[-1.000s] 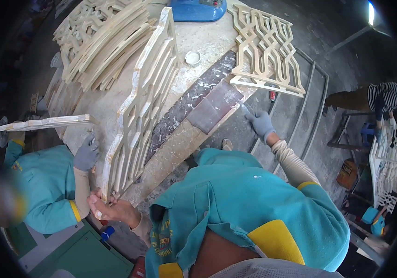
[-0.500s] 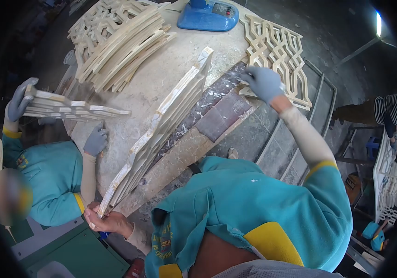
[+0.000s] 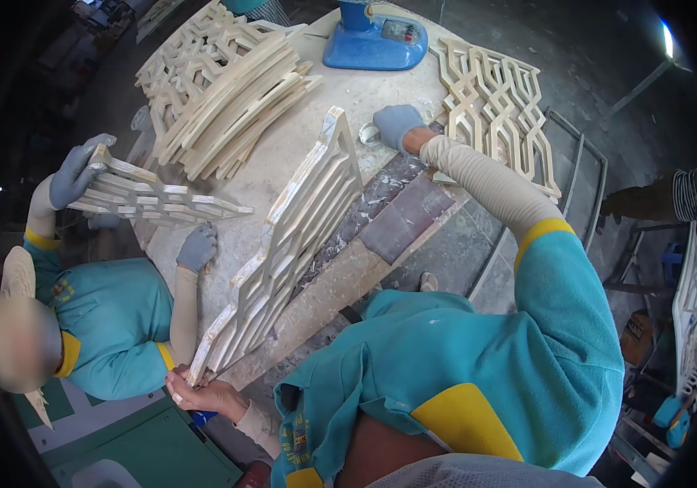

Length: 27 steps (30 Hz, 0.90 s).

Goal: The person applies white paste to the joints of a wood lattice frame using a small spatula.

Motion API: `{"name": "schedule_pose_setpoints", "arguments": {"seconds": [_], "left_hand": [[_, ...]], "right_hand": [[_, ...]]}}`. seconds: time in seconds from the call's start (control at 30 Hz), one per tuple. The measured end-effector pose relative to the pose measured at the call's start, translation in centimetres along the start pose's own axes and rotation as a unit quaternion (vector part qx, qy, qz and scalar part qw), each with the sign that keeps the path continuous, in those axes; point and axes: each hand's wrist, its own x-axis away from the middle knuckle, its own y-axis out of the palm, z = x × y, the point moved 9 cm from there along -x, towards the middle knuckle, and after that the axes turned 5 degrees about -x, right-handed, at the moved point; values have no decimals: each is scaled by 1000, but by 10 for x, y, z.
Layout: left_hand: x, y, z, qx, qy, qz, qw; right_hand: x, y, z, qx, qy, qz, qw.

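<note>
My left hand (image 3: 206, 396), bare, is closed on the near lower end of a pale wooden lattice panel (image 3: 287, 232). That panel stands on its edge, slanting up across the table, with white smears along its top edge. My right hand (image 3: 398, 127), in a grey glove, is at the table top beyond the panel's far end. Its fingers are curled, and what they hold, if anything, is hidden. Next to them lies a small round whitish dish or lump (image 3: 369, 132).
Left, a co-worker's gloved hand (image 3: 76, 175) holds another lattice panel (image 3: 157, 195). Curved wooden strips (image 3: 234, 102) are stacked at the back, near a blue bench scale (image 3: 377, 42). More lattice (image 3: 499, 106) lies right. A person in stripes (image 3: 694, 195) stands far right.
My right hand has moved left and a little up, from beside the right-hand lattice to the small whitish thing. My left hand keeps hold of the panel, which leans more open to view.
</note>
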Motion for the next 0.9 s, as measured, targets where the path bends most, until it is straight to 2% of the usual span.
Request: {"name": "schedule_pose_setpoints", "arguments": {"seconds": [0.17,0.23,0.27,0.37,0.4,0.43,0.47,0.5,0.57,0.6,0.67,0.7,0.77,0.8,0.87,0.9], "left_hand": [[3,2,3,3,-7,22,1000],[3,5,4,3,-17,19,1000],[2,8,3,4,-30,10,999],[4,16,3,0,-22,21,1000],[6,20,5,5,-16,23,1000],[10,26,9,-6,-13,12,1000],[12,28,12,-4,-12,16,1000],[14,30,13,-6,-14,13,1000],[14,32,12,-9,-15,11,1000],[15,34,11,-5,-9,-5,1000],[18,40,12,-3,-3,-22,1000],[22,43,13,-2,-5,-11,1000],[28,45,16,-2,-6,-6,1000],[30,45,16,-8,-12,-3,1000],[30,41,14,-14,-17,-1,1000],[30,38,10,-8,-18,-8,1000]], "right_hand": [[3,3,14,-44,34,6,998],[12,0,24,-128,74,-19,989],[13,7,31,-128,70,-18,989],[18,28,56,-344,65,12,937],[28,22,54,-343,63,11,937],[47,13,53,-478,112,-4,871],[66,4,49,-600,158,-20,784],[81,-12,43,-600,155,-20,784],[111,-52,30,-661,105,44,742],[125,-61,25,-661,105,42,742],[151,-98,13,-566,21,118,816],[161,-105,5,-565,21,119,816],[181,-145,-37,-331,-128,227,907],[180,-148,-41,-331,-125,228,907],[182,-158,-63,-207,-171,267,925],[179,-159,-66,-206,-171,268,925]]}}
